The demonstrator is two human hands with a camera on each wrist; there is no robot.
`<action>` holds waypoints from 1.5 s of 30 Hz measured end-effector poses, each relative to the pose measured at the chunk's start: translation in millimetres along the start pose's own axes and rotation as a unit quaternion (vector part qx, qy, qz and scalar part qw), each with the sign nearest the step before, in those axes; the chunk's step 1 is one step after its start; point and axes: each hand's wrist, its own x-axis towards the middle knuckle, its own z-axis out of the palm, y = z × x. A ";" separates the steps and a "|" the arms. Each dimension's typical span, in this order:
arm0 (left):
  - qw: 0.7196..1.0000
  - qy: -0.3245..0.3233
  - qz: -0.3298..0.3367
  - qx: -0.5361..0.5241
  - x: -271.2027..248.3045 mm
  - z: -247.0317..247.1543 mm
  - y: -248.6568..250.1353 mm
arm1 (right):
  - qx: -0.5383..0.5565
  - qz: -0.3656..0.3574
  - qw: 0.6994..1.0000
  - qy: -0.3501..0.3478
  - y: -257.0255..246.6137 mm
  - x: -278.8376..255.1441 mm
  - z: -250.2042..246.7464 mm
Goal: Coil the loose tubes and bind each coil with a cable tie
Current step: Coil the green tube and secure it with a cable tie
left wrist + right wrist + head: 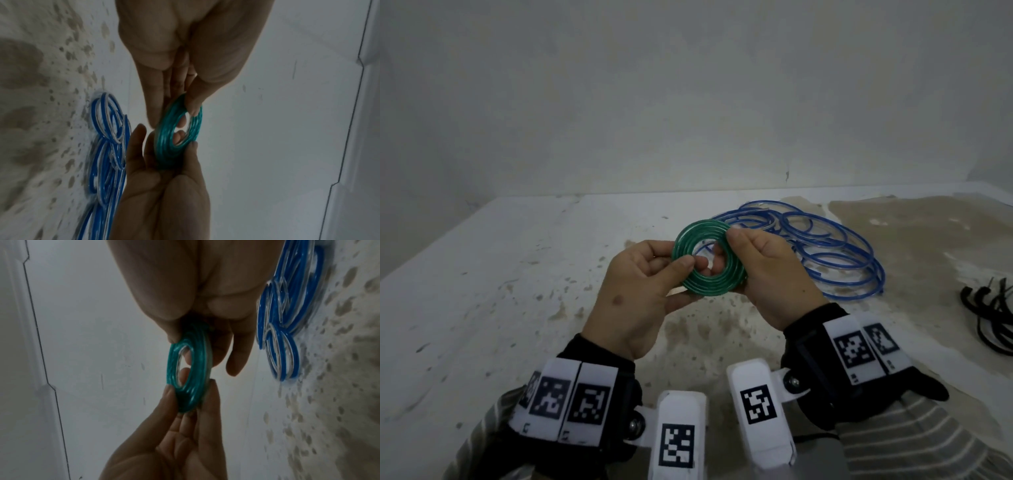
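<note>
Green tube (708, 262) coiled, pinched by left hand (635, 294) & right hand (770, 274); no tie on it yet. Blue tube (835, 246) lies loose on table (482, 274); cable ties (993, 318) unused at right

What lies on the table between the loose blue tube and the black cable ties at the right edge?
Nothing: in the head view only bare, brown-stained table separates the blue tube from the black cable ties.

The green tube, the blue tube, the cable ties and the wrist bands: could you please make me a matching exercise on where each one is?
Things:
1. green tube
2. blue tube
3. black cable ties
4. wrist bands

Places:
A. loose loops on the table
B. on the table, far right
C. coiled, held up by both hands
D. printed with square codes

Pairs: 1-C, 2-A, 3-B, 4-D
</note>
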 end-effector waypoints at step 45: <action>0.998 -0.057 -0.029 -0.017 18.5 79.4 -21.2 | -0.693 0.297 0.656 0.031 -17.9 -33.6 -263.1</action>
